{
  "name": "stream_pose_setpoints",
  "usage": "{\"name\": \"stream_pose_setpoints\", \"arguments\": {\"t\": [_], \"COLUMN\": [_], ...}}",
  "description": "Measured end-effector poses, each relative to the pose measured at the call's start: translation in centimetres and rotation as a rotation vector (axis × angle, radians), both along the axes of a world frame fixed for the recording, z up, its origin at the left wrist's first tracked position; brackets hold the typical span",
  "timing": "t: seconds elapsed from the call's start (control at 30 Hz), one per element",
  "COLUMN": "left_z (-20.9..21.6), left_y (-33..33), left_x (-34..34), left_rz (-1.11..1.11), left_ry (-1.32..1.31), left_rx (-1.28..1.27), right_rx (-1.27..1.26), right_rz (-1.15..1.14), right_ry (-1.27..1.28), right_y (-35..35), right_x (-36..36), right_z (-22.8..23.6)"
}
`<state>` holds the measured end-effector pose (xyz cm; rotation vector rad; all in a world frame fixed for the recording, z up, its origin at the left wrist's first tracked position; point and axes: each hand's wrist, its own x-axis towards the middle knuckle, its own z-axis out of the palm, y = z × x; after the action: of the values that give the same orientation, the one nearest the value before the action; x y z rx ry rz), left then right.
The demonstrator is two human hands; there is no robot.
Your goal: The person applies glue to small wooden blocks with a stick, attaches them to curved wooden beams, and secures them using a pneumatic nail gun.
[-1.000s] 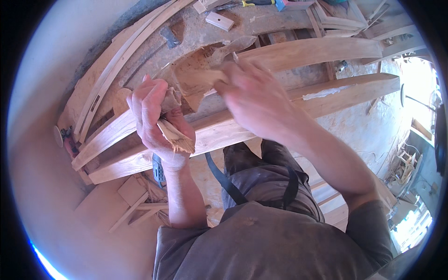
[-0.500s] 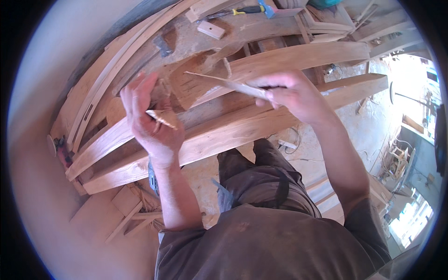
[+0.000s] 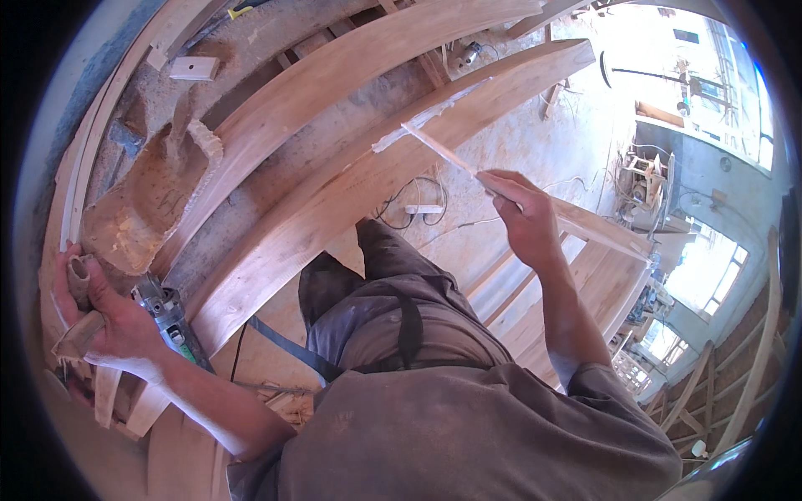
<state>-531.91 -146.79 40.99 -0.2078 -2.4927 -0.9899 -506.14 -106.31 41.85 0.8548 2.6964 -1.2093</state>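
My right hand is closed around a thin, flat wooden stick. Its pale tip points up and left, over the long curved wooden beam nearest me. A white, paste-like streak lies along that beam's upper edge, close to the stick's tip. Far to the left, my left hand is closed around a brown, bent piece; whether it is wood or cardboard I cannot tell. Close by that hand are a grey-and-green power tool and a hollowed, rough-edged brown slab.
A second curved beam runs behind the near one. A small pale block with a hole lies on the dusty bench at upper left. A white power strip with cables is on the floor. Wooden boards stand to my right.
The view has swung to the right. My left hand has gone out to the far left beside the power tool. The stick now hangs above the near beam, where the white streak shows.
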Motion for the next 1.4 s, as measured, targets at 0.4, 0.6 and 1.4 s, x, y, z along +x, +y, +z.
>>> {"name": "stream_pose_setpoints", "arguments": {"t": [0.4, 0.6, 1.4], "left_z": [-0.1, -0.2, -0.6], "left_y": [-1.1, -0.7, -2.6], "left_x": [-0.3, -0.2, -0.9], "left_rz": [0.033, 0.012, 0.009], "left_ry": [0.036, 0.056, 0.060], "left_rx": [-0.099, -0.057, -0.213], "right_rx": [0.351, 0.286, 0.739], "right_rz": [0.291, 0.460, 0.285], "right_ry": [0.023, 0.024, 0.266], "right_y": [-1.6, -3.7, 6.9], "right_x": [-2.4, -3.4, 1.5], "right_z": [-0.2, 1.2, -7.1]}}
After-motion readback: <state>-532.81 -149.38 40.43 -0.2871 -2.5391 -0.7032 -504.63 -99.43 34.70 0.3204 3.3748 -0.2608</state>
